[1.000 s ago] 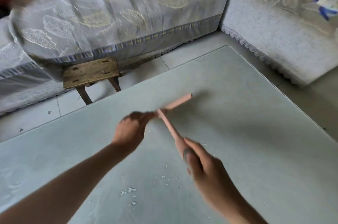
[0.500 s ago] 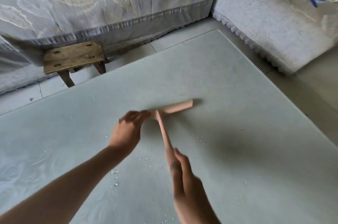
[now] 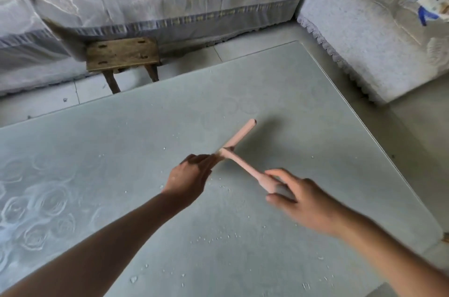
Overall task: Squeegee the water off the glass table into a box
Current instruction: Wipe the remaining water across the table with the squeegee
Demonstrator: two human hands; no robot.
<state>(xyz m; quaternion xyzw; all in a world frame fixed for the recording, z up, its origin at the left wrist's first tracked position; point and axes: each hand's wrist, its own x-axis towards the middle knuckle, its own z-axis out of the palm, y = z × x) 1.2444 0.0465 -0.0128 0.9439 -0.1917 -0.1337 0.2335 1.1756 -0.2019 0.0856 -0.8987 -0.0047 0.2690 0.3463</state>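
Head view — left hand (image 3: 189,176) pinches the pink squeegee (image 3: 239,137) at its blade end, right hand (image 3: 303,202) grips the handle — above the glass table (image 3: 145,139).

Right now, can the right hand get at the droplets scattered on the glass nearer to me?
Probably yes. The droplets lie on the bare glass table just this side of the right hand, with nothing between. But that hand holds the squeegee by its handle, and the left hand grips its blade.

Pink T-shaped squeegee (image 3: 239,137), seemingly lifted above frosted glass table (image 3: 303,112) (rose-patterned), scattered water droplets (image 3: 218,238)
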